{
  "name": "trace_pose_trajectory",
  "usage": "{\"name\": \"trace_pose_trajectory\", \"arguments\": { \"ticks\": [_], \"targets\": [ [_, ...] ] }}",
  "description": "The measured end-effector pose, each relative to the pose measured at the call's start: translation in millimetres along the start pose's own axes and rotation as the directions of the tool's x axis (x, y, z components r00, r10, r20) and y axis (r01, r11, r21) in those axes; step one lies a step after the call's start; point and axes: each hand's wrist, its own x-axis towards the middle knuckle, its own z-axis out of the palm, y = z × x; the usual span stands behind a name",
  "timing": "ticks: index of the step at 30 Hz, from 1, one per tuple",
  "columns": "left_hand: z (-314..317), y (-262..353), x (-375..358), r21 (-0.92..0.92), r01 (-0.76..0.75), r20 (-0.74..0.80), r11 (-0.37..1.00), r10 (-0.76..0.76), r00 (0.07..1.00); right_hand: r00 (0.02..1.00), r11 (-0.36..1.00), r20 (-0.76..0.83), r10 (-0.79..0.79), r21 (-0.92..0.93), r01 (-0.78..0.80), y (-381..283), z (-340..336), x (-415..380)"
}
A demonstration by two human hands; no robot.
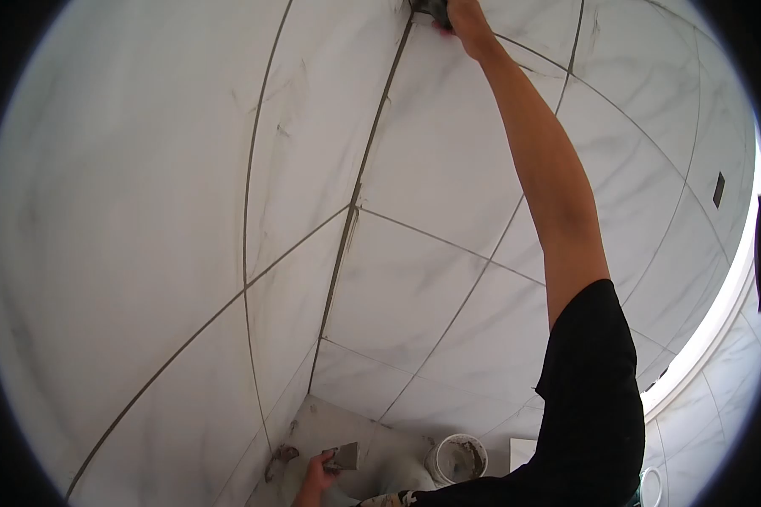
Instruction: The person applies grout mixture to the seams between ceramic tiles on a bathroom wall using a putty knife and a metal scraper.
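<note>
My right arm is stretched up to the corner of the tiled walls. At the top edge of the view, my right hand (467, 24) is closed on a dark object (431, 8), partly cut off by the frame, whose kind I cannot tell. It sits right at the dark vertical joint (380, 106) where the walls meet. Low down near the floor, my left hand (314, 475) grips a putty knife (344, 457) with a wide greyish blade pointing right.
White marbled tiles with dark joint lines cover the left wall (161, 186) and right wall (431, 144). A white bucket (457, 459) with grey paste stands on the floor. Another bucket (651, 487) shows at lower right, near a white-edged opening (719, 325). A small dark item (281, 460) lies at the wall's foot.
</note>
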Motion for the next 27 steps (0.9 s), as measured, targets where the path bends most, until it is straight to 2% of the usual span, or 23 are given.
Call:
{"name": "trace_pose_trajectory", "arguments": {
  "ticks": [2,3,5,7,9,11,12,14,15,16,17,18,19,21,22,24,25,27],
  "targets": [
    [-6.8,-2.4,11.4,0.008,0.014,0.029,1.000,-0.014,0.999,0.999,0.991,0.040,-0.013,-0.134,0.018,16.6,0.2,-8.3],
    [-12.2,-4.1,13.2,0.015,0.025,0.062,1.000,-0.025,0.998,0.997,0.996,0.015,0.077,-0.047,-0.077,4.5,9.4,-32.6],
    [-6.0,-2.8,8.4,0.055,0.005,0.065,0.998,-0.009,0.998,0.984,0.978,0.082,0.159,-0.149,-0.146,-3.6,12.9,-63.9],
    [-8.5,-6.8,2.9,0.101,-0.008,0.063,0.995,0.001,0.998,0.982,0.999,0.185,0.041,-0.039,-0.034,3.7,9.7,-97.3],
    [-9.5,-6.9,7.3,0.075,0.000,0.099,0.997,-0.007,0.995,0.930,0.981,0.321,0.181,0.003,-0.193,1.7,-6.2,-135.2],
    [-5.5,-9.0,-0.1,0.077,-0.003,0.099,0.997,-0.005,0.995,0.927,0.872,0.255,0.275,0.340,-0.352,-2.5,-35.0,-169.9],
    [-2.2,-7.1,-3.5,0.067,-0.016,0.097,0.998,0.009,0.995,0.930,0.878,0.229,0.287,0.326,-0.351,-9.6,-55.1,-189.7],
    [0.7,-8.2,-6.6,0.079,-0.023,0.100,0.997,0.015,0.995,0.979,0.742,0.030,0.203,0.648,-0.174,-24.1,-99.0,-218.3],
    [0.5,-8.7,-9.4,0.065,-0.043,0.087,0.997,0.038,0.995,0.991,0.782,0.048,0.125,0.610,-0.128,-21.5,-130.6,-226.3],
    [-0.5,-7.7,-11.0,0.067,-0.038,0.089,0.997,0.032,0.996,0.996,0.874,-0.008,0.090,0.479,-0.075,-32.5,-153.9,-232.9],
    [-1.3,-7.2,-11.9,0.056,-0.036,0.081,0.998,0.032,0.996,0.996,0.971,-0.078,0.051,0.238,-0.031,-42.0,-175.6,-234.7],
    [-3.1,-7.5,-12.8,0.046,-0.033,0.071,0.998,0.030,0.997,0.992,0.993,-0.075,-0.102,-0.073,0.096,-42.8,-201.9,-228.7],
    [-6.0,-7.3,-12.6,0.049,-0.021,0.069,0.999,0.018,0.997,0.992,0.920,-0.032,-0.126,-0.378,0.105,-57.4,-220.2,-224.8],
    [-4.4,-6.9,-3.4,0.100,-0.023,0.040,0.995,0.019,0.999,0.917,0.621,0.168,-0.361,-0.690,0.371,-44.0,-253.3,-200.5],
    [-2.0,-6.7,-4.0,0.106,-0.016,0.043,0.994,0.012,0.999,0.919,0.617,0.168,-0.357,-0.696,0.367,-42.8,-255.9,-192.9],
    [4.9,-8.0,-3.9,0.132,-0.009,-0.041,0.991,0.015,0.999,0.844,0.206,0.374,-0.384,-0.857,0.473,-39.1,-255.9,-176.2],
    [1.6,-10.2,2.2,0.133,-0.003,-0.037,0.991,0.008,0.999,0.845,0.200,0.378,-0.380,-0.858,0.474,-35.8,-254.5,-171.0],
    [-1.1,-9.9,10.1,0.090,0.014,0.077,0.996,-0.021,0.997,0.833,0.064,0.488,-0.260,-0.852,0.519,-29.8,-250.7,-161.8]
  ]
}}
